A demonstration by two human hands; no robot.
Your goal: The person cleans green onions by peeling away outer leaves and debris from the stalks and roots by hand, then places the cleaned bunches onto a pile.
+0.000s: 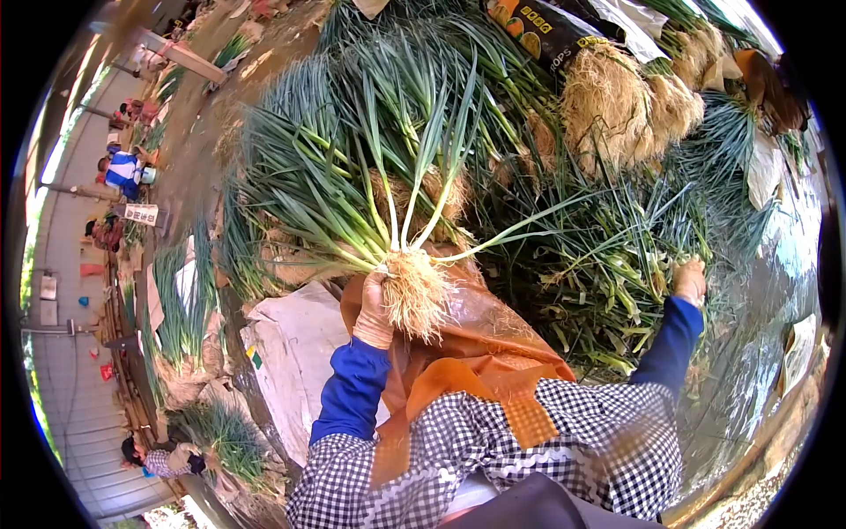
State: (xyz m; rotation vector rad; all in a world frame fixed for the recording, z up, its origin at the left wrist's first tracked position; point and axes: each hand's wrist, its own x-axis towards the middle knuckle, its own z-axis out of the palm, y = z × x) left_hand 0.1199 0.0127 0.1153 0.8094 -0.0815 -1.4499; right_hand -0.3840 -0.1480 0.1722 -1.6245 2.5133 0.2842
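My left hand (376,309) is closed around the root end of a bunch of leek-like greens (416,291). Its pale, stringy roots hang over my lap and its long green leaves fan out away from me. One stalk (520,233) sticks out sideways to the right. Off to the right, my right hand (689,280) has its fingers curled in at the edge of a heap of loose leaves (599,291). Whether anything is between those fingers I cannot make out. An orange apron (493,326) covers my lap beneath the bunch.
Beyond the held bunch lie more greens (326,115). Bundles with thick roots (608,106) sit at the upper right beside a black printed box (542,31). Wet floor (767,291) shines at right. A pale sack (295,344) lies left of me; other people (123,169) work farther left.
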